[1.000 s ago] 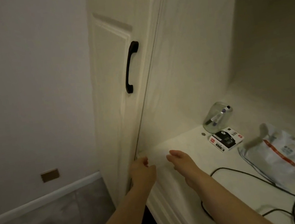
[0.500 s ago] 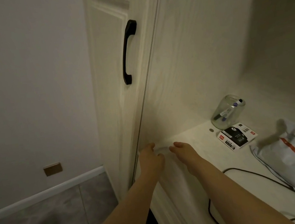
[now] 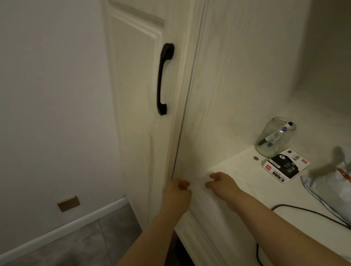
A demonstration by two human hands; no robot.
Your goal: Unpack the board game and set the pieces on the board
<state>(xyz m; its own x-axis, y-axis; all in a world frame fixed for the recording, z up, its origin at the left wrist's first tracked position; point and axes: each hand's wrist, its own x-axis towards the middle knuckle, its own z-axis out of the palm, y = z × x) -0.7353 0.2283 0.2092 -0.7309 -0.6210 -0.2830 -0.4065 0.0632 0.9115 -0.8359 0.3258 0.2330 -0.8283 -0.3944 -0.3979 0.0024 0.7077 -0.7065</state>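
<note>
Reaching: left hand [image 3: 177, 194] | right hand [image 3: 221, 182] | fingers loosely curled (holding nothing)

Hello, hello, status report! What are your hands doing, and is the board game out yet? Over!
Both hands, left and right, loosely curled, holding nothing, at the countertop corner. No board game in view. Cabinet door shut.

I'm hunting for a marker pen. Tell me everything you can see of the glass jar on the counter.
The glass jar is clear, rounded and lidless as far as shows, and looks tilted in this wide-angle view. It stands at the back of the pale counter, against the cabinet side. Inside lean pens or markers, one with a blue band and dark cap. A black and white box lies right in front of it; whether they touch cannot be told. Neither hand is near.
</note>
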